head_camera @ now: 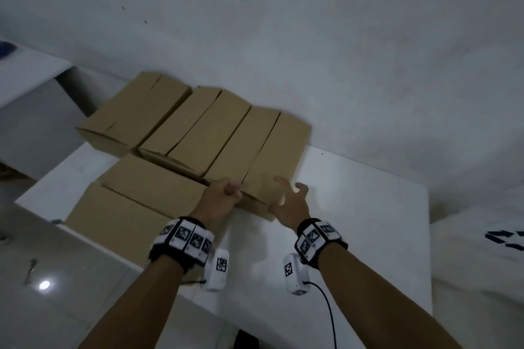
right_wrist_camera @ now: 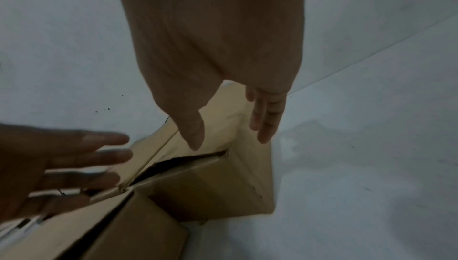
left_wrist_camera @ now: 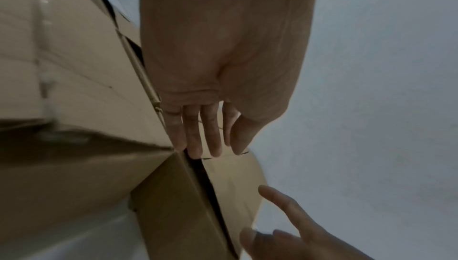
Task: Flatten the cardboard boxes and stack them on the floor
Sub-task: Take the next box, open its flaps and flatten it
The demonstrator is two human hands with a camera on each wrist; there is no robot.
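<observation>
Several brown cardboard boxes stand on a white table (head_camera: 354, 207), all still box-shaped. My hands are at the near end of the rightmost box (head_camera: 272, 147) of the back row. My left hand (head_camera: 232, 191) has straight fingers (left_wrist_camera: 193, 137) touching the box's near left edge, at a dark gap between flaps (left_wrist_camera: 205, 182). My right hand (head_camera: 286, 195) is spread just above the near right corner of this box (right_wrist_camera: 210, 176), thumb (right_wrist_camera: 193, 133) and fingers (right_wrist_camera: 265, 119) apart and gripping nothing. Whether it touches the cardboard I cannot tell.
More boxes stand to the left against the wall (head_camera: 136, 116) (head_camera: 195, 125), and two nearer ones (head_camera: 153, 181) (head_camera: 113, 215) sit close to the table's left edge. Glossy floor (head_camera: 56, 292) lies lower left. The wall (head_camera: 283, 37) rises behind the boxes. A white surface (head_camera: 467, 278) is at the right.
</observation>
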